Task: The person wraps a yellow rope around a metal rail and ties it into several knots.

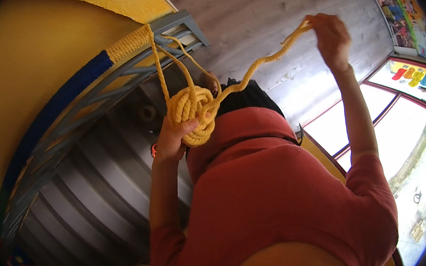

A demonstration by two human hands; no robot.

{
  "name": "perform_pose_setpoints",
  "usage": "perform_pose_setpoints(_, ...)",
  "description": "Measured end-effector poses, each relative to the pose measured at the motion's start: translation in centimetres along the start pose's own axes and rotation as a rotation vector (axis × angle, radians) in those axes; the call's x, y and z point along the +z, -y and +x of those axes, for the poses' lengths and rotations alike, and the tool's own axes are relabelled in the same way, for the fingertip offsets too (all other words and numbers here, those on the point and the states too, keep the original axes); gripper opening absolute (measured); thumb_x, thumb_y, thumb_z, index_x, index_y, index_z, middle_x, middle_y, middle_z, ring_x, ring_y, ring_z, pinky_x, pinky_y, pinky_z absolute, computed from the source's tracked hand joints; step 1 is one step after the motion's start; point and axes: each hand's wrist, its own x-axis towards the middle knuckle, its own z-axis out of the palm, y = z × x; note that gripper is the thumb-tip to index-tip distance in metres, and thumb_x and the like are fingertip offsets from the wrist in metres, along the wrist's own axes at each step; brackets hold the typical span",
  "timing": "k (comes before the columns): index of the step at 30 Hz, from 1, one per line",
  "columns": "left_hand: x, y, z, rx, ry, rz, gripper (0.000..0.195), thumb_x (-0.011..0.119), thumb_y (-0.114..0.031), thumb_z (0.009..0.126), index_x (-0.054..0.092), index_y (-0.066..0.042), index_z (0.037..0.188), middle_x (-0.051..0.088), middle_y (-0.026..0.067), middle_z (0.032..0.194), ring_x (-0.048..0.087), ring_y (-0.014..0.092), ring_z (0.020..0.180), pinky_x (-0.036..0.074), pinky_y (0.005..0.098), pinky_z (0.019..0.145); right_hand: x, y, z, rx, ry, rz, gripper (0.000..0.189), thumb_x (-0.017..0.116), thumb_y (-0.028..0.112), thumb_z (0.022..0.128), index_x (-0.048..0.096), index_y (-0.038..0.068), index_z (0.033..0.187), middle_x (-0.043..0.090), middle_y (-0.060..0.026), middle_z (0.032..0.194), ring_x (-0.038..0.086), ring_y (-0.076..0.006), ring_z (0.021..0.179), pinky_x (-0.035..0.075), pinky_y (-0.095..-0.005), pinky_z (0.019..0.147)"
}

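Observation:
My left hand (176,137) grips a bundle of thick yellow rope (191,115) in front of my waist, thumb pressed over its coils. Out to the right, my raised right hand (330,39) pinches a length of the same rope (258,64), which runs slack from the bundle. Other yellow strands (186,73) lead from the bundle up to the end of a grey metal stair railing (175,23). Around that handrail is a tight yellow rope wrapping (130,44), beside a long blue wrapping (69,86).
Dark grey stairs (91,202) descend along the railing at left, beside a yellow wall (30,55). Wood-look flooring (262,9) spreads ahead. A red-framed glass door or window (397,127) stands at right, with colourful posters (399,5) above.

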Motion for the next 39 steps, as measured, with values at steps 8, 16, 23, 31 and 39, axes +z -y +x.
perform_pose_setpoints(8, -2.2, -0.5, -2.0, -0.054, -0.119, 0.071, 0.019, 0.065, -0.010, 0.082, 0.067, 0.003, 0.095, 0.067, 0.0064, 0.090, 0.065, 0.014, 0.081, 0.052, 0.0282, 0.075, 15.2, 4.9, -4.5, 0.746, 0.587, 0.710, 0.021, 0.064, 0.016, 0.093, 0.069, 0.001, 0.106, 0.072, -0.0110, 0.089, 0.069, -0.0179, 0.081, 0.054, -0.0308, 0.073)
perform_pose_setpoints(16, 0.3, -1.7, -1.5, -0.168, -0.127, 0.006, 0.048, 0.073, -0.011, 0.079, 0.057, 0.003, 0.122, 0.066, 0.0088, 0.107, 0.065, 0.016, 0.092, 0.053, 0.0276, 0.081, 34.8, 25.9, 2.6, 1.504, 1.163, 1.538, 0.035, 0.061, 0.026, 0.095, 0.059, -0.002, 0.116, 0.067, -0.0148, 0.090, 0.065, -0.0225, 0.079, 0.054, -0.0364, 0.071)
perform_pose_setpoints(23, -4.8, -0.9, -2.8, -0.226, -0.208, -0.136, 0.065, 0.073, -0.009, 0.078, 0.047, 0.000, 0.136, 0.061, 0.0082, 0.120, 0.060, 0.018, 0.109, 0.049, 0.0311, 0.094, 40.6, 23.9, 2.6, 1.667, 0.917, 2.172, 0.026, 0.051, 0.028, 0.102, 0.058, 0.003, 0.097, 0.039, 0.0033, 0.058, 0.033, -0.0069, 0.045, 0.024, -0.0232, 0.039)
perform_pose_setpoints(31, -5.6, 5.0, 1.7, -0.473, -0.069, 0.149, 0.035, 0.074, -0.019, 0.084, 0.063, -0.002, 0.112, 0.065, 0.0044, 0.093, 0.062, 0.013, 0.083, 0.050, 0.0260, 0.071, 13.7, 6.5, -28.5, 2.468, 0.308, 1.299, 0.034, 0.036, 0.028, 0.104, 0.051, 0.006, 0.083, 0.043, -0.0026, 0.057, 0.040, -0.0140, 0.044, 0.033, -0.0268, 0.040)
perform_pose_setpoints(39, -3.7, 7.7, 5.6, -0.566, 0.073, -0.380, 0.041, 0.063, -0.016, 0.091, 0.052, 0.002, 0.126, 0.061, 0.0153, 0.116, 0.060, 0.018, 0.095, 0.050, 0.0292, 0.080, 3.5, 14.3, -15.4, 1.488, 0.461, 1.572, 0.028, 0.054, 0.020, 0.100, 0.062, 0.002, 0.121, 0.047, 0.0055, 0.065, 0.038, -0.0020, 0.053, 0.029, -0.0185, 0.047)
